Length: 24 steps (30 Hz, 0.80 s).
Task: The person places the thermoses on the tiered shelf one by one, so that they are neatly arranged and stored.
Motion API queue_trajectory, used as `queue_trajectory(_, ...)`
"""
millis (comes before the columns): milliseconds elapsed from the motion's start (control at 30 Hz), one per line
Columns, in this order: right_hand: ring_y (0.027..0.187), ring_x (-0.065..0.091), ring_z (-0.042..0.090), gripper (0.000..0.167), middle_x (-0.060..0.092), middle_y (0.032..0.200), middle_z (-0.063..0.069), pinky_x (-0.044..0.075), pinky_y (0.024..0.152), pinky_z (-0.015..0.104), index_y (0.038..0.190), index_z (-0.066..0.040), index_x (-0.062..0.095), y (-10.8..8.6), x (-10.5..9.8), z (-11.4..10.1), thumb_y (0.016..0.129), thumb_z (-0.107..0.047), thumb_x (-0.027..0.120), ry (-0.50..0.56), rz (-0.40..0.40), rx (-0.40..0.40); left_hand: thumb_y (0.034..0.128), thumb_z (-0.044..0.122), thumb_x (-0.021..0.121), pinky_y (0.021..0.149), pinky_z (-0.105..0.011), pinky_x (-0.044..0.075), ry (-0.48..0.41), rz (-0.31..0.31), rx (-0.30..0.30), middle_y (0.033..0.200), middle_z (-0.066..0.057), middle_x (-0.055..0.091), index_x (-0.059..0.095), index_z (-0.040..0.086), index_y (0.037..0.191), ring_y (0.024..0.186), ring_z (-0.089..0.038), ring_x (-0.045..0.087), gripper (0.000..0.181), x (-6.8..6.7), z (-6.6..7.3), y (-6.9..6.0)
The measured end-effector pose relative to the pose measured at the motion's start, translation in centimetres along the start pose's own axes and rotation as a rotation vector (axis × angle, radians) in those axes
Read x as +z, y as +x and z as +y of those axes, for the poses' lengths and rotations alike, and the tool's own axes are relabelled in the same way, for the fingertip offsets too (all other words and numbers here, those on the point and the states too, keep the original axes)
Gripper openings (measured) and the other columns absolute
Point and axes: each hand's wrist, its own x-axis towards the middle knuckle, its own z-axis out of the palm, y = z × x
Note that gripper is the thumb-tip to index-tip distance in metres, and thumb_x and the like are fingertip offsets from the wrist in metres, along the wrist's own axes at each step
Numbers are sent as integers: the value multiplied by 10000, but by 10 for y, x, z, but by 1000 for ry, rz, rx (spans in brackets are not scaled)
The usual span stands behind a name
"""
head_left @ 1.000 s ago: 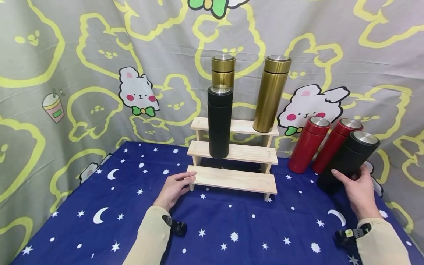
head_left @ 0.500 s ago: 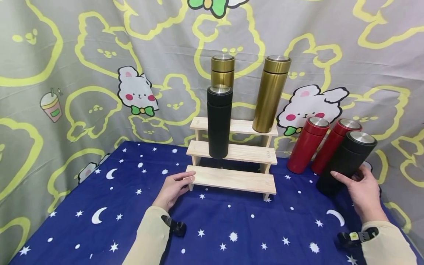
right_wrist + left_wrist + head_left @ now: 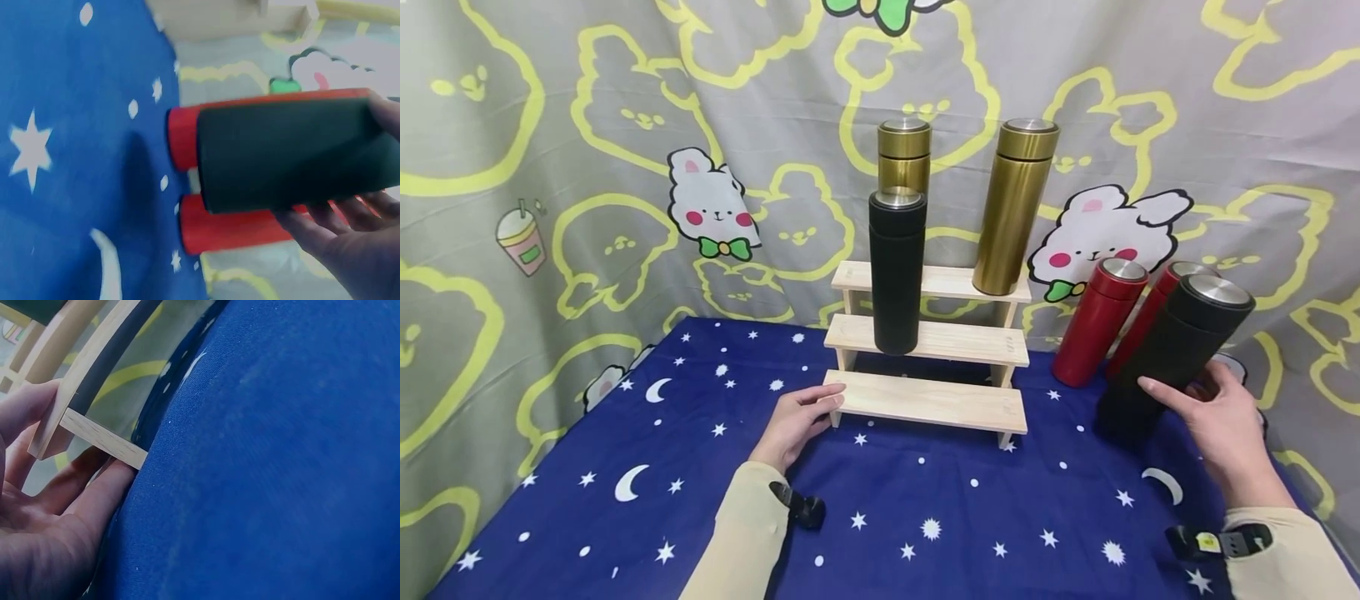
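Note:
My right hand (image 3: 1225,425) grips a black thermos bottle (image 3: 1172,367) with a steel-topped lid, thumb on its near side. In the right wrist view the base of this thermos (image 3: 281,156) hangs clear of the blue cloth, in front of two red thermos bottles. At the left end of a three-step wooden display stand (image 3: 925,402), my left hand (image 3: 790,429) holds the lowest board. The left wrist view has the thumb on the board's end (image 3: 53,425) and the fingers by its leg (image 3: 103,440). Another black thermos (image 3: 897,275) stands upright on the middle step.
Two gold thermos bottles (image 3: 1011,217) stand on the top step, the left one partly hidden. A red thermos (image 3: 1097,325) and a second red thermos (image 3: 1142,329), partly covered, stand right of the stand. Blue star-patterned cloth (image 3: 970,517) covers the table; a printed curtain (image 3: 775,100) hangs behind.
My right hand has raised the black thermos off the cloth and brought it slightly left and nearer, covering more of the rear red one. My left hand stays on the stand.

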Motion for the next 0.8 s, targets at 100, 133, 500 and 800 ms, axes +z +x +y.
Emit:
queue_trajectory(100,1020,494,12,689,511,1186,-114,421,747,45,1489,-179,410,-1,2,-12,894,-247,750,19,-48,-63,841,212,803,972,-479,472,-2,3,6,1330,-140,584,731,68,1174,1160,-262,584,370,0,-1,1)
queue_trajectory(133,1023,499,9,692,514,1196,-109,426,751,49,1497,-179,403,-2,3,-16,899,-245,745,22,-65,-77,842,205,801,972,-479,472,-3,6,3,1328,-141,585,731,66,1173,1160,-262,584,366,0,-2,1)
queue_trajectory(500,1052,521,10,710,531,1214,-104,441,774,71,1506,-110,354,-8,12,-41,912,-216,729,41,-135,-110,847,205,797,976,-465,469,1,-9,-3,1337,-144,578,724,63,1184,1174,-262,575,373,0,-3,1)
queue_trajectory(800,1082,518,45,714,530,1269,-50,440,785,98,1515,-132,342,-12,19,-57,920,-246,719,41,-167,-118,861,199,785,966,-460,475,11,-9,15,1340,-157,573,717,56,1194,1153,-254,588,369,0,0,-1)
